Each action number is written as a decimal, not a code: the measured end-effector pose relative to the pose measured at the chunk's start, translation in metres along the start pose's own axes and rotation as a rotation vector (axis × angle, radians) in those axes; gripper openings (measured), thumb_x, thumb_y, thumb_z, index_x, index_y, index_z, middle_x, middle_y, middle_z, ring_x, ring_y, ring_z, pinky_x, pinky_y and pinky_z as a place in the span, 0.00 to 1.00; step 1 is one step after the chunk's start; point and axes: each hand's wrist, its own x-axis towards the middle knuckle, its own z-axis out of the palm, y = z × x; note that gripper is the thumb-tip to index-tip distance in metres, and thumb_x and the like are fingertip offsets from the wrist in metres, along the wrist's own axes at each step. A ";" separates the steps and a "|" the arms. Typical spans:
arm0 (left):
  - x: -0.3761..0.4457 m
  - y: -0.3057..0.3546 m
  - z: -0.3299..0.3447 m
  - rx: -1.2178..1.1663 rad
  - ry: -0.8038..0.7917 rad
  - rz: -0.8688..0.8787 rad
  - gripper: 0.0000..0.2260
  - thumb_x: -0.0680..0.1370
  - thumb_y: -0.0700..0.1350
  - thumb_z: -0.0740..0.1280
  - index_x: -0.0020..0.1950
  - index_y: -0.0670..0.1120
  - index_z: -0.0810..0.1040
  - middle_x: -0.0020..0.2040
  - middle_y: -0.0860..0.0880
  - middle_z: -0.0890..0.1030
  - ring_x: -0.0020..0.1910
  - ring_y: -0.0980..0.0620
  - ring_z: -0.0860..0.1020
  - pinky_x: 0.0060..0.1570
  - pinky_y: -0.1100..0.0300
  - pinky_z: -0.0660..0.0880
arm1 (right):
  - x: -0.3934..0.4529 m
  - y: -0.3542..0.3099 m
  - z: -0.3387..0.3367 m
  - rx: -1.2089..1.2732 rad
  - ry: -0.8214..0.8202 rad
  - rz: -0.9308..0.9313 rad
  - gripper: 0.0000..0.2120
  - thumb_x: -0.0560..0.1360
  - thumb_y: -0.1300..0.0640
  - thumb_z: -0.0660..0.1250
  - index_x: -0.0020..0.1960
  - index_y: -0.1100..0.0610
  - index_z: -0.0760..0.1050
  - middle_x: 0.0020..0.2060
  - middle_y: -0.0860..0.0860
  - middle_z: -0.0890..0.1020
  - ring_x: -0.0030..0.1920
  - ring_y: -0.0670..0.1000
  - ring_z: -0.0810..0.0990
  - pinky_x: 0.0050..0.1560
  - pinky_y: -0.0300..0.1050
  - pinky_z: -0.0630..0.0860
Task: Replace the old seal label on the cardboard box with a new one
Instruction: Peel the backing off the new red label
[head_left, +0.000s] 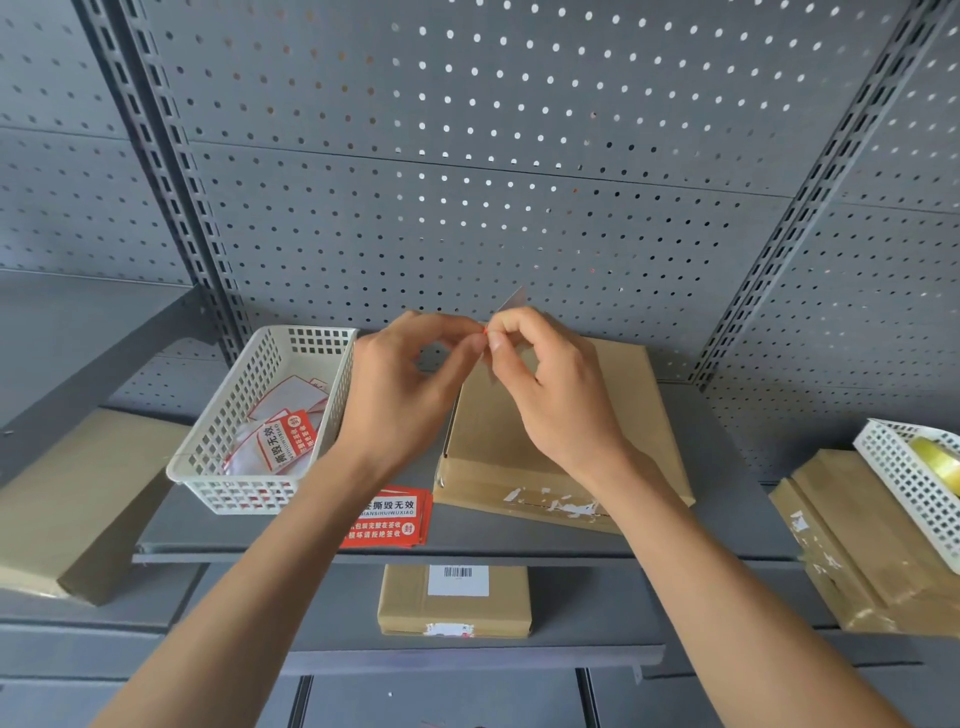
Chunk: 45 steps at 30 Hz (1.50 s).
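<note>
A flat cardboard box lies on the grey shelf, with white torn scraps of the old seal label along its front edge. Above the box, my left hand and my right hand meet at the fingertips, both pinching a small label piece. Its grey backing corner sticks up behind my right fingers, and a thin red edge shows between the thumbs. A stack of red seal labels lies on the shelf in front of the box, partly hidden by my left forearm.
A white mesh basket at the left holds peeled backings and red labels. Another white basket with a tape roll rests on boxes at the right. A large box sits far left. A barcode-labelled box lies on the lower shelf.
</note>
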 end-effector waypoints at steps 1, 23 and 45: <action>0.000 -0.001 0.000 0.010 0.001 0.015 0.03 0.80 0.45 0.72 0.50 0.50 0.86 0.46 0.62 0.84 0.45 0.57 0.83 0.48 0.58 0.78 | 0.001 0.001 -0.001 -0.025 -0.001 -0.030 0.04 0.81 0.61 0.65 0.48 0.58 0.77 0.39 0.42 0.77 0.41 0.52 0.78 0.49 0.52 0.75; 0.007 -0.001 -0.008 -0.086 -0.014 -0.135 0.08 0.80 0.41 0.68 0.45 0.49 0.85 0.40 0.57 0.86 0.29 0.60 0.69 0.32 0.63 0.65 | 0.004 0.003 -0.009 0.088 0.046 0.124 0.04 0.72 0.68 0.68 0.42 0.60 0.76 0.36 0.47 0.79 0.39 0.40 0.75 0.46 0.31 0.71; 0.016 -0.007 -0.025 -0.325 0.232 -0.335 0.10 0.76 0.36 0.67 0.39 0.45 0.83 0.36 0.53 0.85 0.38 0.57 0.81 0.45 0.67 0.75 | 0.015 0.016 -0.025 0.125 0.180 0.254 0.07 0.74 0.67 0.66 0.41 0.58 0.76 0.35 0.44 0.79 0.38 0.41 0.76 0.48 0.32 0.73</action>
